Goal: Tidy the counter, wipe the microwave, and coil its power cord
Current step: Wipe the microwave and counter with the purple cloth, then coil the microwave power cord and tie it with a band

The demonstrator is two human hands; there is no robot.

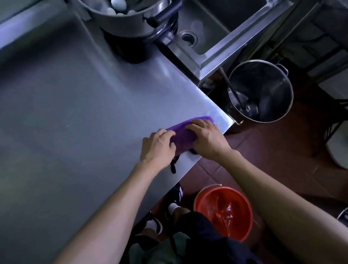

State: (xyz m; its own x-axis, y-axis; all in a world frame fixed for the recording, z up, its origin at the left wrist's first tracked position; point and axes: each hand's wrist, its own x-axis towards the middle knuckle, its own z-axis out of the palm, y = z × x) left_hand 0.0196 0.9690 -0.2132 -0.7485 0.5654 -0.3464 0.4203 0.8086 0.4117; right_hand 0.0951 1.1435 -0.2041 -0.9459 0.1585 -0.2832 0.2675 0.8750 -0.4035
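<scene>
The purple cloth (185, 135) is held right at the tabletop (68, 104) corner, long axis running up-right toward the edge. It's gripped by curled fingers at both ends, left hand (157, 146) and right hand (207, 137) equally close.

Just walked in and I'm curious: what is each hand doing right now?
Left hand: fingers curled on the purple cloth, holding its left end on the steel counter.
Right hand: gripping the cloth's right side near the counter edge.
</scene>
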